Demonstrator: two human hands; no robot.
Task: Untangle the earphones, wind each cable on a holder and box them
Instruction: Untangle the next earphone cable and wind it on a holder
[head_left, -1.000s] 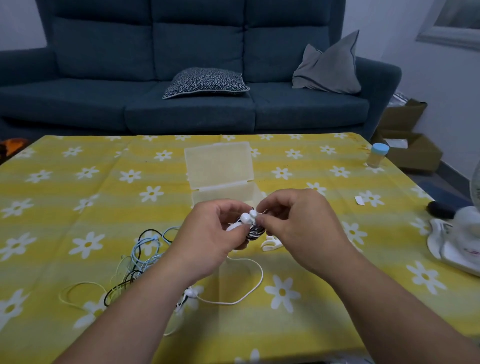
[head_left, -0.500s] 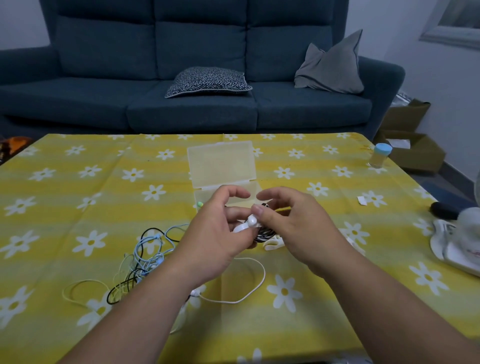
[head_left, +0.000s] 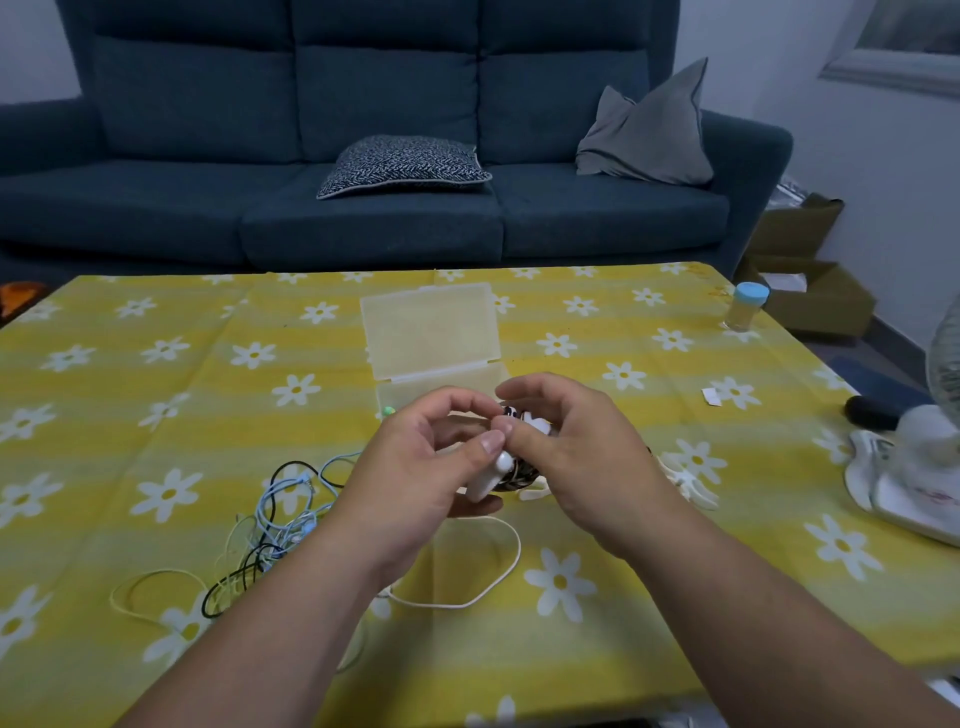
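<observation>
My left hand (head_left: 415, 478) holds a white holder (head_left: 491, 475) with cable wound on it, thumb on top. My right hand (head_left: 576, 457) pinches the cable beside it, and a white earbud (head_left: 535, 423) shows between the fingers. A loose white cable loop (head_left: 498, 577) hangs from the holder onto the yellow flowered tablecloth (head_left: 675, 597). A tangle of blue, black and pale yellow earphones (head_left: 270, 535) lies left of my left forearm. The clear plastic box (head_left: 431, 332) stands open just beyond my hands. Spare white holders (head_left: 691, 483) lie right of my right hand.
A small blue-capped jar (head_left: 748, 306) stands near the table's far right edge. A white fan base (head_left: 914, 467) and a dark object (head_left: 878, 410) sit at the right edge. A blue sofa (head_left: 363, 156) with cushions is behind the table. Cardboard boxes (head_left: 810, 291) stand on the floor at right.
Both hands have shifted slightly to the right over the table. The white holder now sits lower in my left hand, and my right fingers have opened a little around the cable.
</observation>
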